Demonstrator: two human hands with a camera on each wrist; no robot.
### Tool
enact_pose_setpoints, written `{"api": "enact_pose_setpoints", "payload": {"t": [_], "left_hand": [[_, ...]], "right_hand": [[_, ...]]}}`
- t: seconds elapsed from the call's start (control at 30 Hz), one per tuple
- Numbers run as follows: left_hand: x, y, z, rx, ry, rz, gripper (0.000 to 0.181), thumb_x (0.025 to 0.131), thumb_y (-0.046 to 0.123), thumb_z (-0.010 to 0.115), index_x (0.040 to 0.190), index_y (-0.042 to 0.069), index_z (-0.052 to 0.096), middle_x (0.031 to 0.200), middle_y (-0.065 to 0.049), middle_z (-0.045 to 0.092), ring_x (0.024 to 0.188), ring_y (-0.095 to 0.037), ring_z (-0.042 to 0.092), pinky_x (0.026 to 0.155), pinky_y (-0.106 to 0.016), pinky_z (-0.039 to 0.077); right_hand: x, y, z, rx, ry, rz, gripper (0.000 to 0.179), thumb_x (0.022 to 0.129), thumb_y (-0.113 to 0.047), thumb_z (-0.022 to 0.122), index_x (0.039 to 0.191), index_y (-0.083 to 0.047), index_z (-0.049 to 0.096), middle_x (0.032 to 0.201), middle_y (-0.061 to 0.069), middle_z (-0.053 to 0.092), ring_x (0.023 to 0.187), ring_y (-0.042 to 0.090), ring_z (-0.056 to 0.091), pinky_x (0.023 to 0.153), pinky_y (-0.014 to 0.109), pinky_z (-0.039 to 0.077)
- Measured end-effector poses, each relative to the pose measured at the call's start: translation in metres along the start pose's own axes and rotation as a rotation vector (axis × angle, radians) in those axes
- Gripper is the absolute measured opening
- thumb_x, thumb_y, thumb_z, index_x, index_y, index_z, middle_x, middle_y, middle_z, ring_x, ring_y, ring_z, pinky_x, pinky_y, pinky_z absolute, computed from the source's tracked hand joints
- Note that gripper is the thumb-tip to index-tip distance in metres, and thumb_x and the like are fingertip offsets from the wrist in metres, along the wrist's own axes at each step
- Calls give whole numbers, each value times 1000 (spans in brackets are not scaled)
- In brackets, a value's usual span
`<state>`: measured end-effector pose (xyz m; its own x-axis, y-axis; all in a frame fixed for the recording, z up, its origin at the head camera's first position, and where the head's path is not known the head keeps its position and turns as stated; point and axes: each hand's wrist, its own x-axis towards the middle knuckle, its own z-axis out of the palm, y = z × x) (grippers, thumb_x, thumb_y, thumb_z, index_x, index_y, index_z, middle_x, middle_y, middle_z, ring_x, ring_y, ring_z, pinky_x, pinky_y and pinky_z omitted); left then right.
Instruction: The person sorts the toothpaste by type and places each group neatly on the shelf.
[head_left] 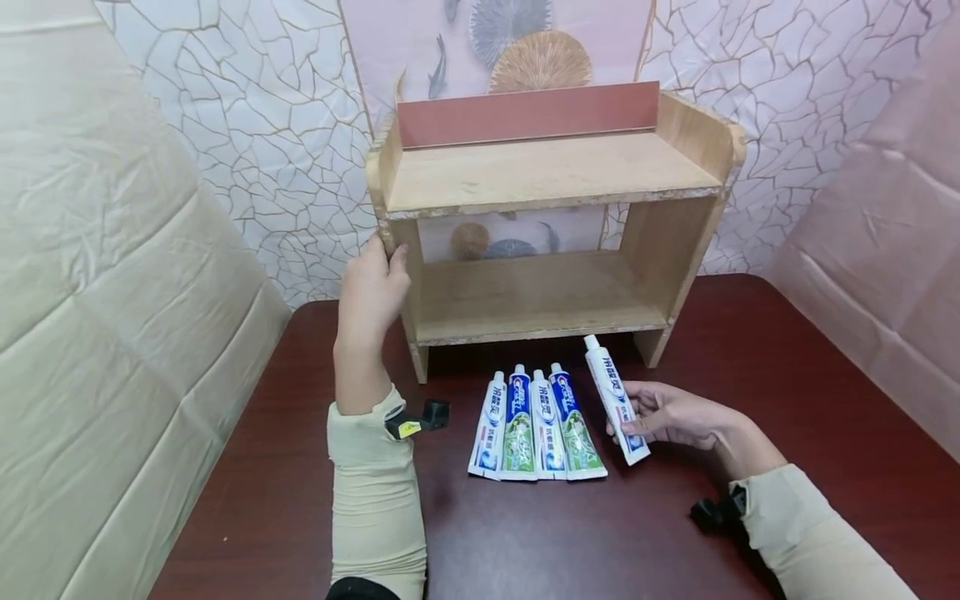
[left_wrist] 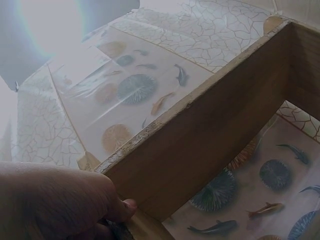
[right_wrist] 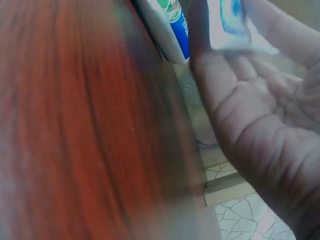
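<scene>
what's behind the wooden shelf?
Behind the wooden shelf is a crackle-patterned wall covering, plus a pink panel with fish and round motifs, seen above the shelf and through its open lower level. Whatever the shelf and its red strip cover can't be seen.

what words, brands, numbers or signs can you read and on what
"冷酸灵": three long white-and-blue toothpaste tubes
"Crest": two long blue-and-green toothpaste tubes
Too small or blurred to read: everything else on the tubes, and the yellow label by the left wrist
</scene>
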<state>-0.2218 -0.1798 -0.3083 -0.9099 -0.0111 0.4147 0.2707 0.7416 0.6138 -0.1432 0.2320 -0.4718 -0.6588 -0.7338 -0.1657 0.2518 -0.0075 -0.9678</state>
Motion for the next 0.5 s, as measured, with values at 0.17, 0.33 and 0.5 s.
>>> {"api": "enact_pose_setpoints", "payload": {"t": [0.17,0.33,0.5], "left_hand": [[0,0,-1,0,16,6,29,102,33,42,102,6,52,74,-9,50,66,-28,51,61,-38,43],[0,0,-1,13,7,4,29,102,33,42,99,6,52,72,-8,49,65,-28,52,59,-38,44],[0,2,-2,15,2,-6,29,102,34,42,102,6,52,75,-11,52,71,-31,55,65,-43,47]], "right_hand": [[2,-2,5,-37,-29,-42,49,93,8,51,140,2,36,114,12,68,104,20,68,83,36,57],[2,-5,9,-45,-24,-59,40,98,4,45,138,6,38,111,10,69,100,19,68,80,34,58],[2,-17,14,-56,50,-91,32,101,-3,41,132,0,49,106,9,71,95,17,69,75,33,59]]}}
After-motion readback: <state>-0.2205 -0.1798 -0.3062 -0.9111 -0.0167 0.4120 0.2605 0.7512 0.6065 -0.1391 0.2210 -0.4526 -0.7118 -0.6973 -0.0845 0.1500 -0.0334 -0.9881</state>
